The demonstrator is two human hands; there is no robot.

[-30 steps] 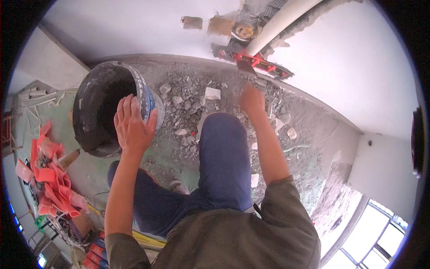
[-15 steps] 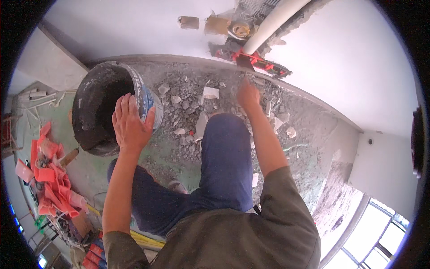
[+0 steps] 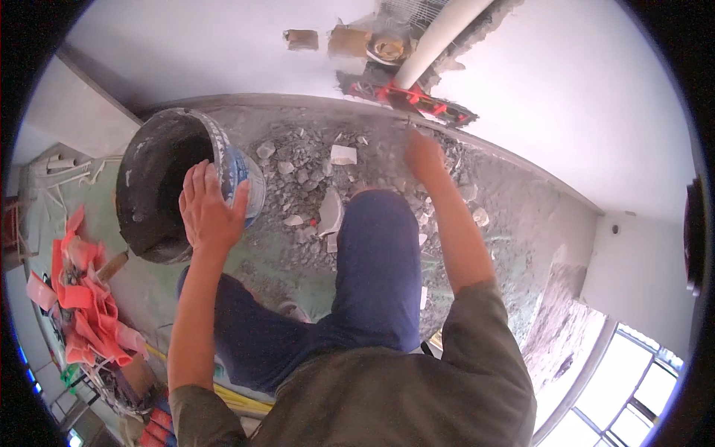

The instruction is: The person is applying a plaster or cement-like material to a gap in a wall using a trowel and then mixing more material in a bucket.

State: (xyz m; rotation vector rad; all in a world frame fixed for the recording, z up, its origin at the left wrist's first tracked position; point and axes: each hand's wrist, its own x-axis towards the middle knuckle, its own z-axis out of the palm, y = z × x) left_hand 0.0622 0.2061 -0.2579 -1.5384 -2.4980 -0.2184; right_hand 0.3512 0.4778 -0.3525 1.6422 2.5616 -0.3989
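A large dark-crusted bucket (image 3: 249, 182) lies tilted at the left, its mouth facing left. My left hand (image 3: 212, 205) grips its rim, fingers over the mouth and thumb on the outer side. Grey rubble (image 3: 302, 167) and a white chunk (image 3: 344, 155) cover the floor to the right of the bucket. My right hand (image 3: 426, 156) is closed over the rubble near the wall's foot. It holds what looks like a scraper, of which only a thin dark edge shows beyond the fingers; its handle is hidden in the fist.
A white pipe (image 3: 439, 41) runs down the wall into a gap with a red frame (image 3: 421, 100). Crumpled pink sheeting (image 3: 89, 298) lies at the left. Yellow strips (image 3: 242, 402) are beside my leg. A window (image 3: 618, 387) is at the lower right.
My right hand has drawn back slightly from the wall, and the dark blade beyond it now shows only as a thin edge. My left hand stays on the bucket rim.
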